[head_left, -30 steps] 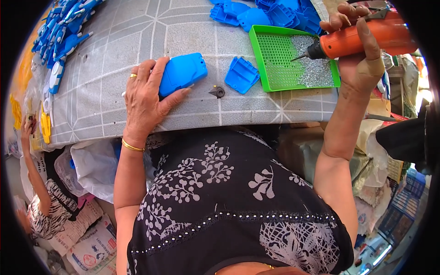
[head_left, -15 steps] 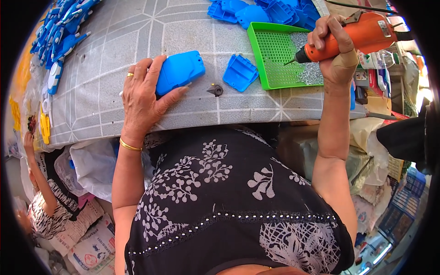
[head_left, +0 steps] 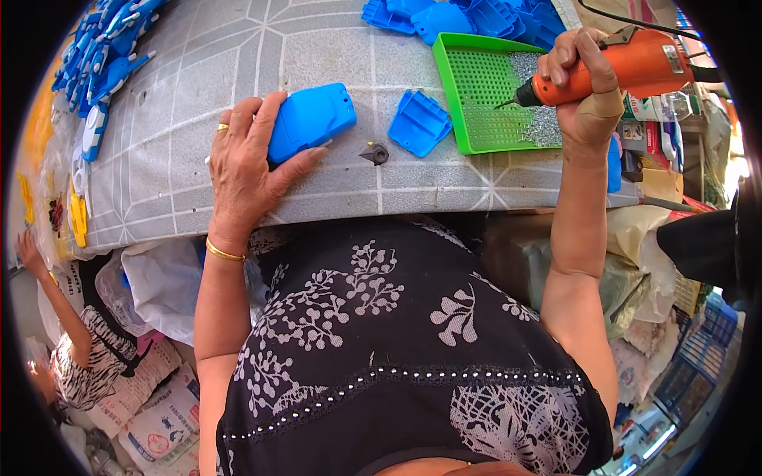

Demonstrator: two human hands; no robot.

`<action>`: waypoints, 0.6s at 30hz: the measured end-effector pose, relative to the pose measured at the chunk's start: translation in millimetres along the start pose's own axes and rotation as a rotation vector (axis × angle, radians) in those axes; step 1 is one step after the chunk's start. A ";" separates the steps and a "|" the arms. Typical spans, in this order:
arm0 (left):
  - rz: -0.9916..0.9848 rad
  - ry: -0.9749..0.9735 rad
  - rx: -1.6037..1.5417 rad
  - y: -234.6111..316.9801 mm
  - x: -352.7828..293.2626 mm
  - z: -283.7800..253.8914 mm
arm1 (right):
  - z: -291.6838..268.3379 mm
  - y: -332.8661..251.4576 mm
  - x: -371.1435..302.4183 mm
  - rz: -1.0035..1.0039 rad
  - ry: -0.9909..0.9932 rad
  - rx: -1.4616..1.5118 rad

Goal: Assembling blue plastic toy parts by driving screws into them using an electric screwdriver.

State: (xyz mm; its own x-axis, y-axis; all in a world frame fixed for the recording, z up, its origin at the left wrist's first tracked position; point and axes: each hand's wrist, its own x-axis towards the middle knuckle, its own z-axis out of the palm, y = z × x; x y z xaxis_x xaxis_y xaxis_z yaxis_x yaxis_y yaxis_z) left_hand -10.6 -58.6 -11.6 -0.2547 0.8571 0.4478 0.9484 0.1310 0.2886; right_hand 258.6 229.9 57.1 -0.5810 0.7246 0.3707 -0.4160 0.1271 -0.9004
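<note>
My left hand [head_left: 252,155] is closed around the left end of a blue plastic housing [head_left: 313,119] lying on the table, thumb along its near side. In my right hand [head_left: 586,87] is an orange electric screwdriver [head_left: 635,70], its thin bit pointing left above a green perforated tray [head_left: 463,135]. Small silvery screws [head_left: 542,127] are heaped at the tray's right side. Between the housing and the tray lies an open blue plastic cover [head_left: 419,124], inner ribs upward. A small dark pointed part [head_left: 374,153] rests on the cloth nearer to me.
More blue covers [head_left: 476,20] are piled behind the tray. Blue-and-white pieces [head_left: 107,55] heap up at the far left, with yellow parts [head_left: 78,214] by the table's left edge. Another person [head_left: 87,349] is at lower left. A cable [head_left: 635,16] runs at upper right.
The screwdriver has shifted very slightly right in my right hand's grip. My left hand stays on the housing. The other person's arm at the left has moved outward.
</note>
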 end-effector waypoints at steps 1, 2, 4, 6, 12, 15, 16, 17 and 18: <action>-0.001 -0.001 0.001 -0.3 -0.2 0.1 | 0.1 0.0 -0.7 0.009 0.015 0.019; -0.002 -0.002 0.001 -0.6 -0.6 -0.1 | 0.4 0.0 -1.4 0.017 0.029 0.039; 0.000 0.000 0.012 -1.0 -1.4 -1.1 | 3.2 -3.5 1.1 0.006 0.011 0.063; 0.008 0.008 0.018 -1.8 -2.4 -1.0 | 9.1 -11.2 6.5 -0.018 -0.034 0.101; 0.026 0.032 -0.014 0.3 -0.5 -1.8 | 53.6 -28.1 28.3 0.031 -0.181 0.366; 0.045 0.047 -0.018 1.0 1.7 -1.9 | 92.4 -20.6 32.5 0.051 -0.318 0.513; 0.046 0.046 -0.019 0.4 2.1 -1.2 | 108.5 -14.7 29.2 0.057 -0.329 0.524; 0.039 0.060 -0.004 -1.0 -0.4 -0.4 | 127.7 -7.1 22.6 0.025 -0.304 0.517; 0.014 0.065 0.015 -2.4 -3.3 -1.3 | 140.1 0.7 19.2 -0.005 -0.278 0.509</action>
State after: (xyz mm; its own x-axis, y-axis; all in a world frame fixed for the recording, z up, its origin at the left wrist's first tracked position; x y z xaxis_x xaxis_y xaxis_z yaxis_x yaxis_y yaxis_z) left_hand -12.3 -62.4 -12.7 -0.2528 0.8245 0.5062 0.9545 0.1270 0.2699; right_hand 149.2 149.0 95.5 -0.7116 0.5109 0.4823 -0.6632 -0.2618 -0.7011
